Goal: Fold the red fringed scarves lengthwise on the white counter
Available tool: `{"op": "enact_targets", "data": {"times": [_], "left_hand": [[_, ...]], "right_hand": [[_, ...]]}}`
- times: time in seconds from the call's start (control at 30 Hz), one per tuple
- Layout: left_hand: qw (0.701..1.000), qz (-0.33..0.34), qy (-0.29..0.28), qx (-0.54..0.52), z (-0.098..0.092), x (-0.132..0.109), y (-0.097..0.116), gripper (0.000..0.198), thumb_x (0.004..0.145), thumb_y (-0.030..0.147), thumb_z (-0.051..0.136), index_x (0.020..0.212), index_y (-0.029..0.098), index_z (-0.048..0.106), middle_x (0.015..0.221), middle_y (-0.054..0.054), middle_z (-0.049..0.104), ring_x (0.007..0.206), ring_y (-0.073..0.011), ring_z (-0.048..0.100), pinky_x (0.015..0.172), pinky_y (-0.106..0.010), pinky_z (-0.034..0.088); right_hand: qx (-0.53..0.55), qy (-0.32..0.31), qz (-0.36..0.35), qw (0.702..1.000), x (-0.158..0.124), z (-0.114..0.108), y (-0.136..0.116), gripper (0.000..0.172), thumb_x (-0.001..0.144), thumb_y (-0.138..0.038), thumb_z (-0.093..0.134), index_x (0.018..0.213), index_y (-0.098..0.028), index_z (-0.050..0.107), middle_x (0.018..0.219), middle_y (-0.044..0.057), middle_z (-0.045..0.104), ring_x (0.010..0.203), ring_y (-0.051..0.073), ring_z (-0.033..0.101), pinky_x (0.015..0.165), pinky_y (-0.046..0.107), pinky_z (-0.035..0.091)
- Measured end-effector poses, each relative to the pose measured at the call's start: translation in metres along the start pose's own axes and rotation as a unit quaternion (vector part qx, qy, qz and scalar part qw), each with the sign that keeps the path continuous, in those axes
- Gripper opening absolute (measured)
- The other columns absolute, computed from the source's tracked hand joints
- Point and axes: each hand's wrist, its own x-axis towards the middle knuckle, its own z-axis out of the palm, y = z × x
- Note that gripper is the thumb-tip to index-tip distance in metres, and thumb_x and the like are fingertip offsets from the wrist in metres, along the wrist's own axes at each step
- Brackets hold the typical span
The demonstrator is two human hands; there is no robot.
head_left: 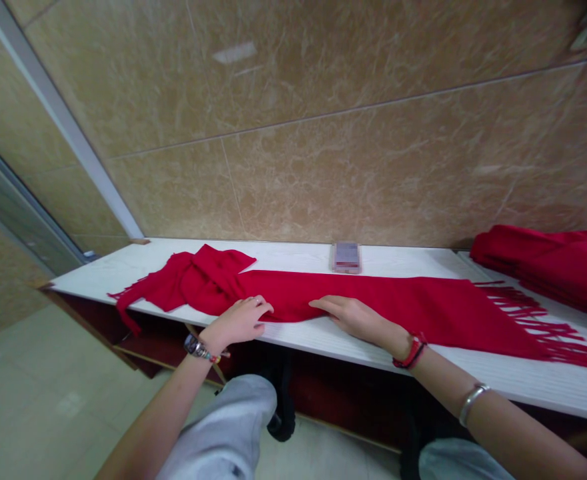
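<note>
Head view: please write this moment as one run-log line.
left hand: on near edge of red scarf; right hand: on scarf; scarf: left end bunched, right end spread flat; surface: white tabletop

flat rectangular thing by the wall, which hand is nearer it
Right: the right hand is on the red scarf, in front of the rectangular thing; the left hand is farther, to its front left.

The counter (293, 257) behind the scarf (388, 295) leaves passage — a flat case (346, 258) obstructs midway, piled cloth (556, 260) at right.
</note>
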Motion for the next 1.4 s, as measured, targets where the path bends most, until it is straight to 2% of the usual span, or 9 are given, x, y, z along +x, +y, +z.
{"op": "enact_targets", "data": {"times": [0.2,0.33,0.5,0.6,0.7,0.83,1.0,1.27,1.4], "left_hand": [[0.999,-0.031,0.031,0.032,0.011,0.011,-0.006,0.047,0.075,-0.006,0.036,0.112,0.018,0.053,0.112,-0.008,0.056,0.108,-0.0169,0.052,0.090,-0.028,0.043],[0.997,-0.044,0.055,0.008,0.010,0.016,0.004,0.039,0.079,0.001,0.039,0.111,0.017,0.055,0.111,-0.009,0.057,0.105,-0.0181,0.053,0.091,-0.031,0.042],[0.995,0.024,0.084,-0.053,0.006,0.027,0.040,0.036,0.082,0.029,0.052,0.116,0.017,0.052,0.111,-0.007,0.055,0.103,-0.0194,0.052,0.091,-0.030,0.042],[0.995,-0.006,0.094,-0.022,0.008,0.038,0.051,0.024,0.086,0.020,0.046,0.107,0.017,0.057,0.103,-0.006,0.058,0.096,-0.0187,0.056,0.084,-0.029,0.046],[0.995,-0.018,0.100,-0.003,0.011,0.045,0.047,0.028,0.085,0.006,0.039,0.102,0.016,0.059,0.097,-0.007,0.061,0.090,-0.0177,0.059,0.079,-0.029,0.048],[0.997,0.027,0.079,-0.009,0.014,0.042,0.034,0.035,0.081,-0.001,0.039,0.106,0.014,0.058,0.100,-0.010,0.064,0.097,-0.0186,0.060,0.086,-0.032,0.047],[0.996,0.060,0.067,-0.006,0.016,0.035,0.034,0.042,0.079,-0.005,0.037,0.113,0.014,0.054,0.107,-0.011,0.063,0.101,-0.0189,0.059,0.089,-0.033,0.045],[0.998,0.018,0.050,0.045,0.010,0.040,0.047,0.038,0.080,-0.003,0.037,0.111,0.011,0.054,0.100,-0.013,0.064,0.096,-0.0216,0.061,0.082,-0.033,0.049],[0.997,-0.013,0.036,0.064,0.005,0.041,0.053,0.032,0.083,0.002,0.040,0.108,0.013,0.055,0.098,-0.012,0.064,0.092,-0.0214,0.062,0.077,-0.032,0.051]], "right_hand": [[-0.152,-0.001,-0.017,0.988,0.004,-0.001,-0.005,0.036,0.085,-0.006,0.042,0.117,-0.018,0.053,0.119,0.012,0.055,0.107,0.023,0.051,0.088,0.039,0.044],[-0.221,0.014,0.032,0.975,0.008,-0.004,-0.009,0.027,0.084,-0.007,0.044,0.106,-0.013,0.059,0.106,0.015,0.060,0.095,0.025,0.055,0.081,0.038,0.044],[-0.182,0.019,0.059,0.981,0.006,0.000,-0.003,0.015,0.086,-0.014,0.048,0.086,-0.014,0.063,0.079,0.008,0.063,0.074,0.019,0.058,0.068,0.029,0.045],[-0.147,0.042,0.074,0.985,0.005,0.004,0.003,0.016,0.087,-0.017,0.047,0.088,-0.015,0.063,0.080,0.008,0.064,0.074,0.017,0.059,0.067,0.027,0.045],[-0.135,0.025,0.078,0.987,0.003,0.000,0.004,0.017,0.088,-0.018,0.047,0.091,-0.015,0.063,0.084,0.008,0.065,0.078,0.018,0.060,0.068,0.026,0.045],[-0.168,-0.034,0.081,0.982,-0.004,-0.012,-0.004,0.021,0.087,-0.011,0.044,0.097,-0.015,0.062,0.090,0.009,0.063,0.080,0.018,0.059,0.066,0.026,0.044],[-0.171,-0.046,0.119,0.977,-0.021,-0.020,-0.006,0.018,0.086,-0.009,0.043,0.087,-0.015,0.061,0.079,0.007,0.063,0.072,0.016,0.059,0.061,0.024,0.040],[-0.178,-0.021,0.142,0.973,-0.024,-0.016,0.006,0.014,0.088,-0.021,0.049,0.083,-0.015,0.061,0.075,0.007,0.065,0.071,0.018,0.060,0.063,0.026,0.041],[-0.186,-0.029,0.128,0.974,-0.029,-0.022,0.008,0.011,0.085,-0.016,0.052,0.087,-0.016,0.062,0.085,0.009,0.065,0.077,0.018,0.060,0.066,0.026,0.042]]}}
